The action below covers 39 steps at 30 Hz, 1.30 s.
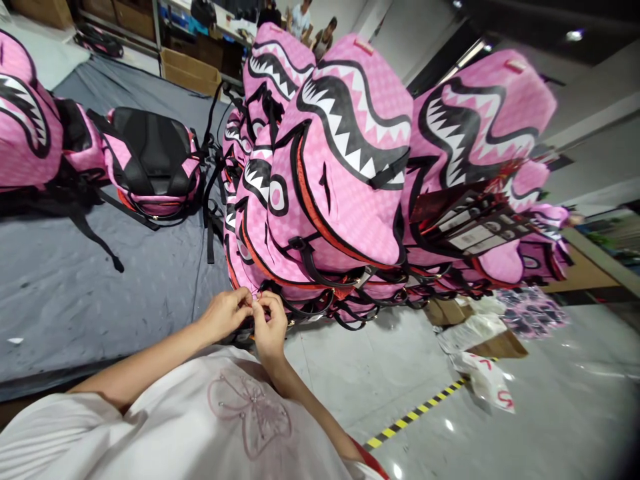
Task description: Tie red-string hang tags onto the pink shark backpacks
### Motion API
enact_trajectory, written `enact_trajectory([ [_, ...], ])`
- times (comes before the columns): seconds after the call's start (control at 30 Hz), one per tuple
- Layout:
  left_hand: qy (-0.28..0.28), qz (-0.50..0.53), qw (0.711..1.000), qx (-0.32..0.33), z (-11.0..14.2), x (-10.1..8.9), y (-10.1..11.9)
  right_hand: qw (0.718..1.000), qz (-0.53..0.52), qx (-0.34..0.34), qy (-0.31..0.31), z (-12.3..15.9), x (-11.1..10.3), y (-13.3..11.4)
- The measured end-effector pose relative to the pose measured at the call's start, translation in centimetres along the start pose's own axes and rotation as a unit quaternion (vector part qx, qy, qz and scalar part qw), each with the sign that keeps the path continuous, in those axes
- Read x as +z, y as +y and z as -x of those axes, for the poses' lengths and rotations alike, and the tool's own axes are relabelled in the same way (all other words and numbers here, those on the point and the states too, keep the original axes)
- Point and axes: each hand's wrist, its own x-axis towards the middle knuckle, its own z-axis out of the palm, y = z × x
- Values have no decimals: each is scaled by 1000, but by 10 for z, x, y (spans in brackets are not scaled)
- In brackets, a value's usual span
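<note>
- Both hands were busy at the near end of the pink bag pile, right where it met the edge of the cloth-covered tabletop.
- Left hand: fingers bent in and pinched on a small thin piece. Couldn't make out what it was, too tiny.
- Right hand: thumb and fingers closed on that same bit, fingertips nearly touching the left ones. Neither hand was let go or balled up.
- The closest thing to them was the lower pink bag, just beyond the fingertips, with the big front bag leaning over it.
- How far along? The bags looked pretty much made up to me: toothy mouth print, red-edged zips, handles and straps all on.
- A bunch of printed cards sat against the bag farther right. I couldn't see any on the black-backed bag lying over to the left.
- The fiddly bit in the fingers looked unfinished, since both hands were on it. No way to tell how many bags were done or left; the pile hid too much.
- Down on the floor there was plastic wrapping near some striped tape.
</note>
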Motion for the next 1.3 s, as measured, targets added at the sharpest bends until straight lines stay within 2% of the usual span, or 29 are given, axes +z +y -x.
enact_trajectory([
  [0.07, -22, -1, 1000, 20, 0, 1, 1, 1000, -7, 6, 1, 0, 0, 0],
  [0.23, 24, -48, 999, -5, -1, 2, 3, 1000, -18, 13, 7, 1, 0, -1],
  [0.37, -15, -36, 999, 17, 0, 1, 3, 1000, -24, 17, 8, 1, 1, 0],
  [0.5, 20, -54, 998, -1, -1, 0, 4, 999, -28, 15, 11, 1, 2, 0],
  [0.6, -22, -33, 999, 27, -1, 0, 4, 999, -30, 21, 18, 1, 2, -1],
  [0.73, 18, -90, 996, -21, 0, 0, 4, 999, -36, 30, 17, 1, 2, -3],
  [0.9, -23, -67, 997, 23, -1, 3, 2, 998, -46, 43, 12, 0, 3, -5],
  [1.0, 20, -97, 995, -5, 0, 5, -1, 998, -56, 33, 25, 1, 3, -6],
  [1.17, 2, -43, 997, 63, -1, 4, -13, 996, -76, 35, 42, 0, 4, -9],
  [1.3, 69, -83, 992, 63, -6, 4, -20, 994, -81, 43, 61, -2, 4, -11],
])
